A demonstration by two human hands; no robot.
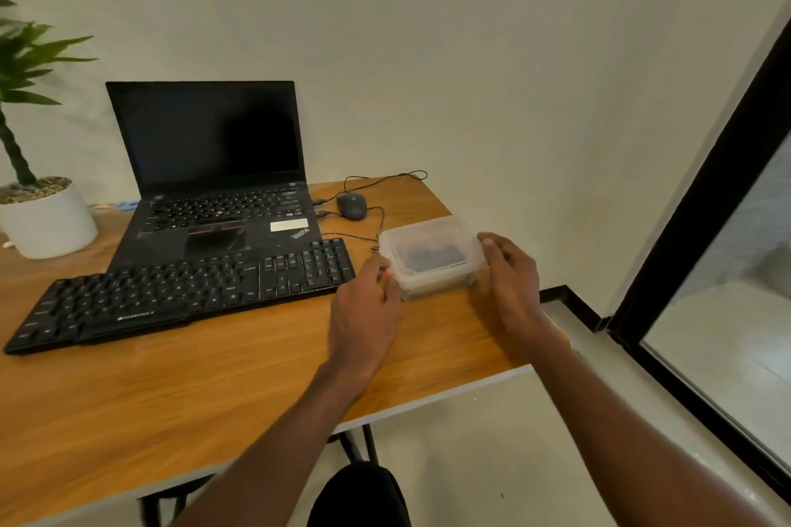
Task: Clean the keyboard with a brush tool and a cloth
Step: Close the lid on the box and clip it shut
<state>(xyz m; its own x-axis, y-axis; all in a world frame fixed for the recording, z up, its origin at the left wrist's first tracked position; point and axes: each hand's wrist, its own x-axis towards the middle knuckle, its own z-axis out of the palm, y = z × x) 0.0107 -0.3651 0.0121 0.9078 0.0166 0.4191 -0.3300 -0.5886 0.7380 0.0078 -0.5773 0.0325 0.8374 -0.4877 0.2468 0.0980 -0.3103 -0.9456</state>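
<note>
Both hands flanking lidded translucent plastic container [430, 255] on surface [214, 389]: left hand [368, 308] and right hand [509, 278] gripping opposite ends. Keyboard [184, 291] lying lengthwise just left, nearer left hand.

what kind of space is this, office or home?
Probably a small office or home workspace; it can't be narrowed further. A wooden desk holds an open laptop, an external keyboard and a wired mouse, with a potted plant beside them.
</note>
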